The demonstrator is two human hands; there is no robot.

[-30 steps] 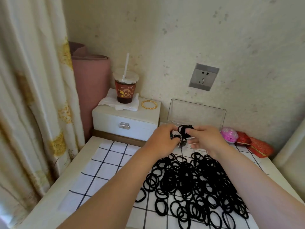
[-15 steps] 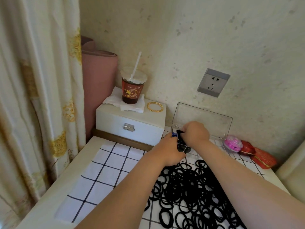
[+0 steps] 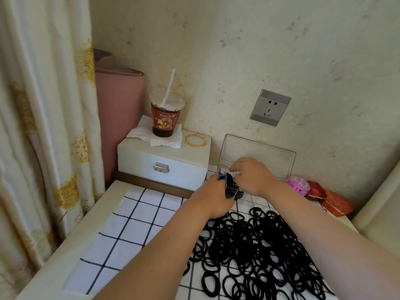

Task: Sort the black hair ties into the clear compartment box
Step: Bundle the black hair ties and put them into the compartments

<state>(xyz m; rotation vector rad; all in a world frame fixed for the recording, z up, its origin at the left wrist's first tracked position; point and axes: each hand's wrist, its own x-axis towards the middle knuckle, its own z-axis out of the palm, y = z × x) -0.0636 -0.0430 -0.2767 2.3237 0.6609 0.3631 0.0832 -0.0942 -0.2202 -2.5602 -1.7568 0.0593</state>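
Note:
A big pile of black hair ties (image 3: pixel 249 247) lies on the white checked cloth (image 3: pixel 138 215). Behind it stands the clear compartment box (image 3: pixel 234 194), its lid (image 3: pixel 259 156) propped upright against the wall. A bundle of black hair ties (image 3: pixel 230 182) fills its left compartments. My left hand (image 3: pixel 213 199) grips the box's left front side. My right hand (image 3: pixel 252 176) reaches over the box from the right, fingers curled down onto the bundle at the back-left compartment. The hands hide most of the box's inside.
A white drawer box (image 3: pixel 164 163) stands left of the clear box, carrying a drink cup with a straw (image 3: pixel 165 118) on a tissue and gold bangles (image 3: pixel 195 140). A pink ball (image 3: pixel 298 186) and red pouches (image 3: pixel 333 202) lie at the right. A curtain (image 3: pixel 43 126) hangs along the left.
My right hand carried a bundle of black ties from above the pile down into the box's left compartments. My left hand went to the box's left side. The view shifted closer.

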